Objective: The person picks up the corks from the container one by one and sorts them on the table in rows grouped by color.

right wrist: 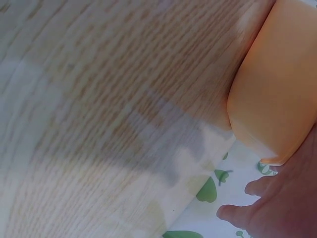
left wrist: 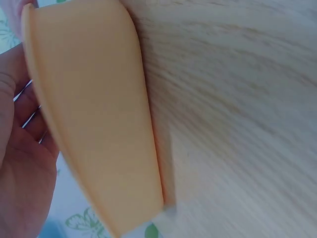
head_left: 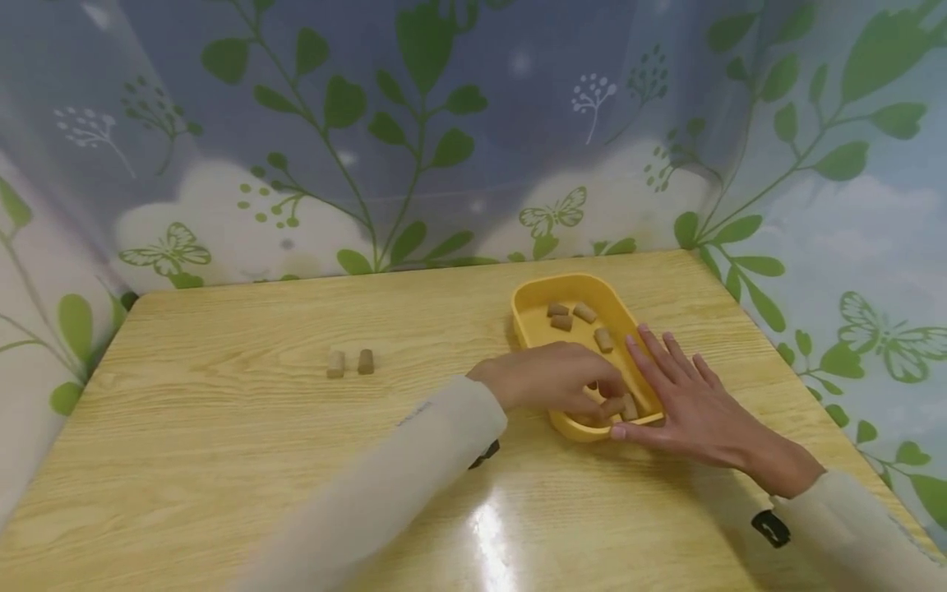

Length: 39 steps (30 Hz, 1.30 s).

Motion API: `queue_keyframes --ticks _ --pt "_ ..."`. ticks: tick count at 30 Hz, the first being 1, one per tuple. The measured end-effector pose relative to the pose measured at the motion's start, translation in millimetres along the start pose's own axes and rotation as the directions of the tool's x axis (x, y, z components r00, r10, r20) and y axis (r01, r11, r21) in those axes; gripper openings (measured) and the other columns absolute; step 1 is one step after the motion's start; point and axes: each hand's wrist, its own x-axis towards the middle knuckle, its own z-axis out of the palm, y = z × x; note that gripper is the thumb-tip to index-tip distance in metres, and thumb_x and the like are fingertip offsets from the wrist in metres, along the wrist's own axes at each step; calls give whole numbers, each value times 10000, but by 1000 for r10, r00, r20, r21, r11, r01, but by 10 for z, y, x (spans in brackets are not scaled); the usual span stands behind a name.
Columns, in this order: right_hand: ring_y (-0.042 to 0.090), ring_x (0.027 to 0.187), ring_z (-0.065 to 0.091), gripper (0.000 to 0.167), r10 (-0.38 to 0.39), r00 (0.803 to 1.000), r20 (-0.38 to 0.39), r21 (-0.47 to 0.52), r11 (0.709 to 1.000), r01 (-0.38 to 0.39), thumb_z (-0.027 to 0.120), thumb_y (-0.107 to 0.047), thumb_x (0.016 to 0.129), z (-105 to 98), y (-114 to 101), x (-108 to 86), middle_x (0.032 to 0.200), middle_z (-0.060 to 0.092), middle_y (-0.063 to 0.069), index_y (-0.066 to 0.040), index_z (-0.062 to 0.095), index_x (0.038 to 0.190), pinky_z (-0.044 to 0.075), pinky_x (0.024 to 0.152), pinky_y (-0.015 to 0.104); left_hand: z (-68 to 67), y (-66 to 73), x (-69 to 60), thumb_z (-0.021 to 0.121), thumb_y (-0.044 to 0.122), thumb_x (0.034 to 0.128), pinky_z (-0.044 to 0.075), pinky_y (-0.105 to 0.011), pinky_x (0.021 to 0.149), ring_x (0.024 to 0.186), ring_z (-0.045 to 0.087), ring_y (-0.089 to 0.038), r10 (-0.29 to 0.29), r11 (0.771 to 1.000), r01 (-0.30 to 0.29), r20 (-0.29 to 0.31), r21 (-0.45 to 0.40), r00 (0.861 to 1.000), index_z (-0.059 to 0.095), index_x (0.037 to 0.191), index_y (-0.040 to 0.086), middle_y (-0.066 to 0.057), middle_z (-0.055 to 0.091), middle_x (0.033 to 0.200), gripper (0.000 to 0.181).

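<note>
Left hand reaches down into the yellow tray, fingers bent at a short brown peg near its tips; whether it pinches the peg, cannot tell; a second peg lies just right of that one; right hand released, fingers straight and spread along the tray's right side, thumb at the rim nearest the person; beyond the left hand, inside the tray, four more pegs, three of them bunched toward the far end, one nearer the fingers; well left of the left hand, two pegs stand side by side on the table, slightly apart; both wrists in pale sleeves, a black strap showing below the right hand; light glares on the table between the two forearms; beyond both hands, a backdrop printed with green leaves and butterflies.
</note>
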Motion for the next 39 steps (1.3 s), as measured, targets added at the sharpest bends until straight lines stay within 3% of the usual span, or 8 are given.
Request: queue_keyframes --ticks 4,8,12,19,27,39 --pt "512 1681 20 1172 1 1000 1 1 1000 -1 738 -649 953 -10 -7 4 1854 -59 52 -192 37 1774 145 1213 865 -63 -39 -126 746 268 1066 482 -192 1114 1237 657 -40 14 1000 -14 -55 10 998 748 1223 232 142 745 1258 162" --pt "511 1681 26 1173 5 1000 3 2 1000 -5 738 -652 951 -8 -6 13 1856 -41 72 -200 36 1774 148 1213 862 -100 -122 -250 765 305 1052 503 -222 1108 1262 664 -101 -32 999 31 -88 -13 996 745 1322 208 109 743 1302 287" --pt "517 1678 31 1170 7 1000 1 0 1000 -7 741 -652 948 -2 0 17 1855 -17 100 -187 56 1774 148 1212 864 -125 -213 -378 768 308 1050 520 -243 1089 1264 671 -137 -62 996 52 -128 -78 990 744 1338 216 117 743 1297 303" --pt "524 1675 40 1164 10 1000 0 5 1000 -10 750 -649 943 -2 -4 14 1855 -28 92 -181 81 1774 150 1207 868 -173 -328 -671 790 303 1033 567 -353 1094 1245 701 -160 -123 980 83 -226 -182 966 743 1351 179 54 758 1338 345" --pt "515 1679 21 1162 2 1000 -1 21 1000 -2 752 -640 944 14 1 16 1854 -47 80 -189 76 1774 129 1211 869 -223 -460 -1001 802 348 1019 555 -458 1137 1260 700 -191 -173 973 118 -292 -196 941 747 1330 181 33 767 1315 357" --pt "516 1679 31 1164 2 1000 -3 26 1000 -2 759 -632 942 14 -4 13 1855 -26 94 -200 69 1775 131 1208 871 -180 -607 -1299 817 381 1004 558 -491 1131 1241 691 -148 -242 962 176 -353 -209 904 769 1225 262 94 771 1257 256"
